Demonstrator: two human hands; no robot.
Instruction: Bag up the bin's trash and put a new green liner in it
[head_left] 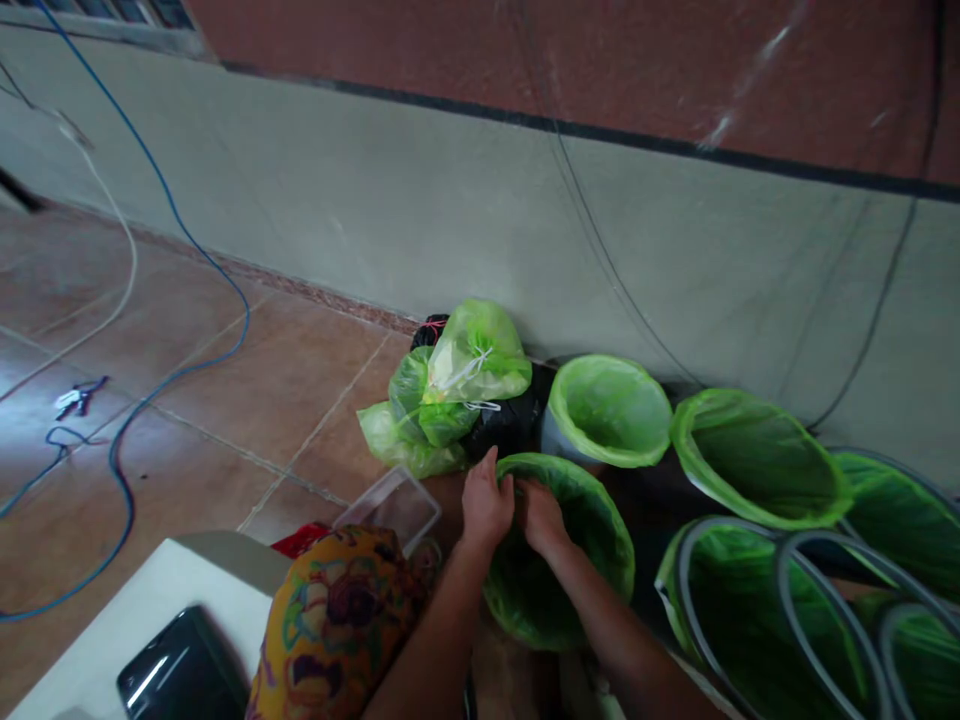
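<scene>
A bin lined with a green plastic bag stands in front of me, the bin liner (611,540) folded outward over its rim. My left hand (486,503) is at the liner's left rim, fingers curled over the edge. Just inside the same rim is my right hand (541,512), closed on the liner, its fingertips partly hidden. The two hands are close together at the bin's far left edge. The inside of the bin is dark, so its contents cannot be made out.
More green-lined bins (611,410) stand along the wall to the right, with grey rings (806,560) on some. Tied green bags (480,350) lie ahead beside a black bag (514,420). A clear plastic box (394,505), patterned cloth (345,610) and blue cable (176,380) are left.
</scene>
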